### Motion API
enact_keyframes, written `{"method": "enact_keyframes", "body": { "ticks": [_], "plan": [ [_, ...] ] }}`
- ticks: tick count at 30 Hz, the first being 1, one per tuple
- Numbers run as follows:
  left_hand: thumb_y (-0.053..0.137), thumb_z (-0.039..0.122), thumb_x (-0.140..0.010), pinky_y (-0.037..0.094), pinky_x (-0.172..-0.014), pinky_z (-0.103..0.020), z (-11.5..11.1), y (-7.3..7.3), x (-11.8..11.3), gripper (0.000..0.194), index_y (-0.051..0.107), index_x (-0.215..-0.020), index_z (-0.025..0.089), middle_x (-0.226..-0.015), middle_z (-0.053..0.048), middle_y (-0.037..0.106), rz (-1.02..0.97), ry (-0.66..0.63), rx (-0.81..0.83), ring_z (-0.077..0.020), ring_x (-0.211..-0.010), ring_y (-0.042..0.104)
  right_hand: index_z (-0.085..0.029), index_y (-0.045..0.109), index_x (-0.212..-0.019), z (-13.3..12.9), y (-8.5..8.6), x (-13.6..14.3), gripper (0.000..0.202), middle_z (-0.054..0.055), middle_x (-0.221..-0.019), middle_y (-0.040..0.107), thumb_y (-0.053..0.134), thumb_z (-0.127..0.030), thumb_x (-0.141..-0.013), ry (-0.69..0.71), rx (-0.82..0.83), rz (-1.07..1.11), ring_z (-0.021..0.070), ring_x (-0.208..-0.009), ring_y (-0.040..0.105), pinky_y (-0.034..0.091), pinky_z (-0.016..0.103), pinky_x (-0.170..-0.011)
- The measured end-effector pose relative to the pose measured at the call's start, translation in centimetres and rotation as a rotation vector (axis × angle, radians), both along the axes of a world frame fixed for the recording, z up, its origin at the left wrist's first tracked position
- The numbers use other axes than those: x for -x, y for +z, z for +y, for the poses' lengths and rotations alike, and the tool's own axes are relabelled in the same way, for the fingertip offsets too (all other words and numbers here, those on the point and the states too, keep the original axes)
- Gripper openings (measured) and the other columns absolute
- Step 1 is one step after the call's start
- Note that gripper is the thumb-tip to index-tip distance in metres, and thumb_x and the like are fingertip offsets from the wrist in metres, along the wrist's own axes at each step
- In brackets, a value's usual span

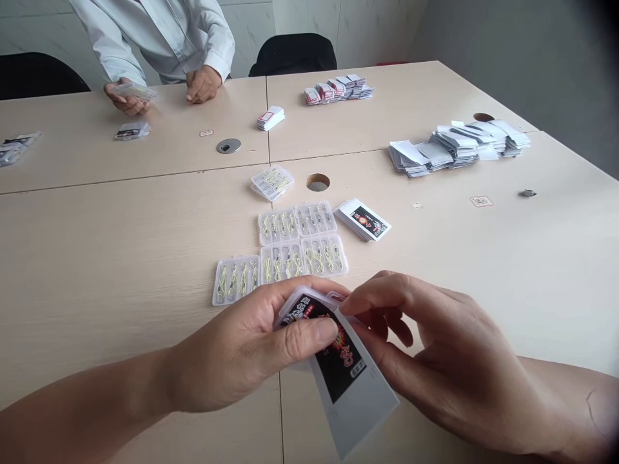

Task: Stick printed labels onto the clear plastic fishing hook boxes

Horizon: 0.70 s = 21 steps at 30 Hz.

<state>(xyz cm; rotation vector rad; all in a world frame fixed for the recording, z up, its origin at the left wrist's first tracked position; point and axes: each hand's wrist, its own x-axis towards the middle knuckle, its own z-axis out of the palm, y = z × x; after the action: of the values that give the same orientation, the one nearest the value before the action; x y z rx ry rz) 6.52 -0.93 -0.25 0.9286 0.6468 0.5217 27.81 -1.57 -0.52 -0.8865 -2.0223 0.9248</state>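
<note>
My left hand [251,348] is wrapped round a small clear plastic box [290,303], thumb pressed on a printed card [355,403] that lies over it. The card is white with a black panel and red and white print; its white end hangs past the box toward me. My right hand [435,361] pinches the card's right edge by the box, with index finger and thumb bent in. Its fingertips are partly hidden. Just beyond my hands lie several clear boxes [283,263] of fishing hooks tied with yellow line.
Two stacked hook boxes [273,182] lie farther back. A stack of printed cards [370,222] sits right of the boxes, near a round table hole [318,182]. Long rows of folded cards [459,148] lie at right. Across the table, a person in a white coat [164,38] holds a clear packet.
</note>
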Motion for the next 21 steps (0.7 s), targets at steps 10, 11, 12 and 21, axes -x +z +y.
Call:
{"method": "enact_keyframes", "body": {
  "ticks": [10,11,12,21],
  "plan": [
    [0.059,0.022,-0.101,0.049,-0.088,-0.009,0.03,0.07,0.05,0.029,0.072,-0.123,0.036,-0.102,0.007,0.074,-0.004,0.04,-0.036,-0.0043,-0.098,0.064,-0.019,0.058,-0.096,-0.12,-0.21,-0.21,0.016,-0.007,-0.08,0.066,0.063,-0.005,-0.091,-0.016,-0.021,-0.017,0.0023,-0.062,0.056,0.047,0.012,-0.057],
    [0.059,0.022,-0.101,0.048,-0.088,-0.008,0.06,0.05,0.06,0.029,0.072,-0.123,0.037,-0.101,0.008,0.073,0.005,0.042,-0.053,-0.004,-0.098,0.064,-0.019,0.058,-0.097,-0.14,-0.23,-0.24,0.015,-0.007,-0.08,0.066,0.063,-0.006,-0.091,-0.017,-0.021,-0.016,0.002,-0.063,0.056,0.048,0.011,-0.058],
    [0.059,0.022,-0.101,0.048,-0.088,-0.007,0.07,0.03,0.07,0.03,0.072,-0.123,0.037,-0.101,0.008,0.073,0.017,0.044,-0.068,-0.0039,-0.099,0.064,-0.019,0.058,-0.097,-0.14,-0.25,-0.25,0.015,-0.008,-0.08,0.066,0.063,-0.006,-0.091,-0.018,-0.02,-0.017,0.0018,-0.064,0.056,0.048,0.011,-0.06],
    [0.059,0.028,-0.101,0.05,-0.093,-0.014,-0.06,0.05,0.38,0.026,0.072,-0.12,0.038,-0.104,0.006,0.071,0.132,0.074,-0.172,-0.0085,-0.102,0.065,-0.019,0.059,-0.099,-0.02,-0.22,-0.14,0.016,-0.008,-0.081,0.066,0.063,-0.006,-0.09,-0.022,-0.021,-0.023,0.0011,-0.063,0.055,0.048,0.009,-0.062]
  ]
}}
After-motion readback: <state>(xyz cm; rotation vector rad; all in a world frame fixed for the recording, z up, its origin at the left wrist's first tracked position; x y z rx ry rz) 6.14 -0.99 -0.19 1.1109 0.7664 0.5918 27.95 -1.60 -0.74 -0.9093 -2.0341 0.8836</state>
